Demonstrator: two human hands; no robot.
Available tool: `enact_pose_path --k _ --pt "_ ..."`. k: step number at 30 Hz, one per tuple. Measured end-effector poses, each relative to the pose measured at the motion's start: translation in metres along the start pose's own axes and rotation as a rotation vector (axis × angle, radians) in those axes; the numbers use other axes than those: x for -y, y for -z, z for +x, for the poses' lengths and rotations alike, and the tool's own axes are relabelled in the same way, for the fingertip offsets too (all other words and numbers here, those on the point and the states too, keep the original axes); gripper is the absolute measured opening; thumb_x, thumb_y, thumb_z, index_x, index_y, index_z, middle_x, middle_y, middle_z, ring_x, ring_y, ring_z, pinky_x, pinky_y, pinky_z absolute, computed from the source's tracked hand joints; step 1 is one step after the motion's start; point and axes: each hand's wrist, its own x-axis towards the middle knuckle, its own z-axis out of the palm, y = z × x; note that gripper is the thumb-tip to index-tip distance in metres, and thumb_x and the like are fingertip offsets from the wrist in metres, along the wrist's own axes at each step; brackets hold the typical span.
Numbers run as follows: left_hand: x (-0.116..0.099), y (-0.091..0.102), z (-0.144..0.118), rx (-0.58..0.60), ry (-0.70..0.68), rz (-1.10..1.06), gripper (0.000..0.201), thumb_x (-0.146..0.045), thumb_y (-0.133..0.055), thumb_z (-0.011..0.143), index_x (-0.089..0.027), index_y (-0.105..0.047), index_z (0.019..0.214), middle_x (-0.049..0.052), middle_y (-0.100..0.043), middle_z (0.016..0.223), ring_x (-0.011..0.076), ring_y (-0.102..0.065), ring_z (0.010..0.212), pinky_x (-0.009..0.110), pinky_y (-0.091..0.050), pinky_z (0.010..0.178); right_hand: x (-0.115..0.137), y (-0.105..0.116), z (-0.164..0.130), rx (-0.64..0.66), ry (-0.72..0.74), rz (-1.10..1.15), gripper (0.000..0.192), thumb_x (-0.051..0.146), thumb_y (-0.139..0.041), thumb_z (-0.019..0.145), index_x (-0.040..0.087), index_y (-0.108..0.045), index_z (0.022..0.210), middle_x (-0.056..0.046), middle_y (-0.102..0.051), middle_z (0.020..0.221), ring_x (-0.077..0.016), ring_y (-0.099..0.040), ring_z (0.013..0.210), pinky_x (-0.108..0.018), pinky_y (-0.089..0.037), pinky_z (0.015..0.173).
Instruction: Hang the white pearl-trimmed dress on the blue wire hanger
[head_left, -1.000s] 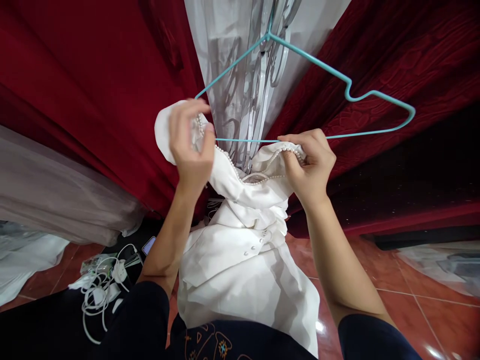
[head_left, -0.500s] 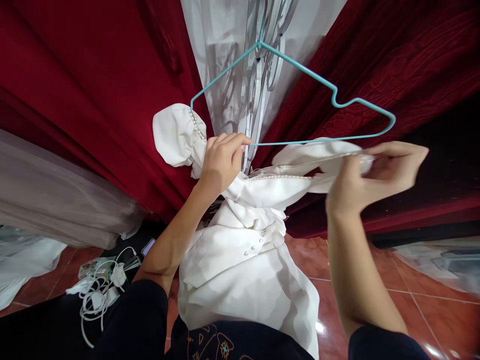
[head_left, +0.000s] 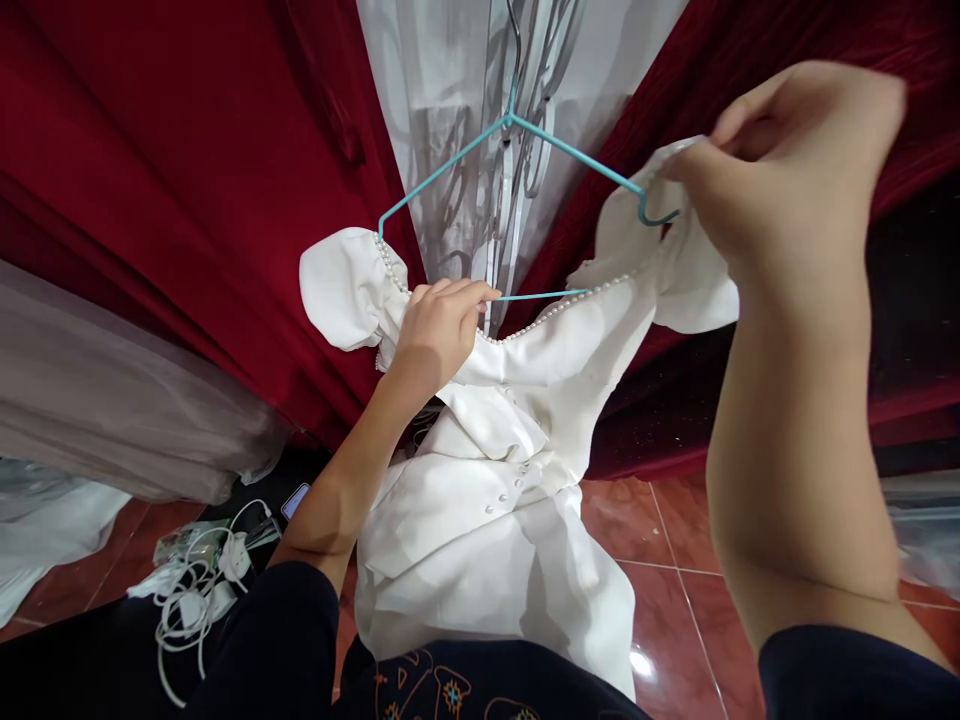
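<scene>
A white dress with puffed sleeves and a pearl-edged neckline hangs in front of me. Its left sleeve sits over one end of a light-blue hanger. My left hand is closed around the hanger's lower bar at the neckline, fingers wrapped over it. At the upper right, my right hand pinches the edge of the dress's other sleeve and holds it raised around the hanger's right end. That end is partly covered by the white fabric. The right hand is slightly blurred.
Red curtains hang on both sides, with white hangers and sheer fabric between them. At the lower left, a tangle of white cables and a phone lie on a black surface. Reddish tiles cover the floor.
My right hand has moved up with the sleeve, bringing it over the hanger's right end, which was bare before. The left hand has stayed on the lower bar.
</scene>
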Motion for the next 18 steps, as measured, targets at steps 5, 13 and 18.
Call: enact_pose_path --k 5,13,18 --pt "0.001 -0.001 -0.007 -0.052 -0.039 0.041 0.035 -0.011 -0.049 0.109 -0.021 -0.078 0.126 0.003 -0.081 0.115 0.026 -0.069 0.104 0.042 -0.045 0.099 0.007 -0.012 -0.026 -0.05 0.246 0.362 0.025 0.024 -0.079 0.09 0.018 -0.06 0.075 0.001 -0.063 0.076 -0.0092 -0.063 0.075 -0.034 -0.04 0.072" --pt "0.014 -0.019 -0.034 -0.243 -0.309 -0.077 0.037 -0.017 -0.046 0.113 -0.02 -0.069 0.142 0.007 -0.072 0.146 0.0238 -0.064 0.14 0.048 -0.039 0.13 -0.04 -0.066 -0.116 0.249 0.613 -0.02 0.025 0.043 -0.06 0.103 0.023 -0.069 0.116 -0.005 -0.075 0.101 -0.0226 -0.062 0.093 -0.044 -0.046 0.089" --pt "0.05 -0.081 -0.114 -0.357 0.359 -0.267 0.049 -0.035 -0.037 0.117 -0.021 -0.069 0.082 0.009 -0.072 0.093 0.0235 -0.07 0.1 0.045 -0.058 0.102 -0.05 -0.082 -0.12 0.139 0.565 0.013 0.021 0.033 -0.056 0.105 0.024 -0.071 0.117 -0.004 -0.075 0.1 -0.0219 -0.059 0.09 -0.043 -0.04 0.091"
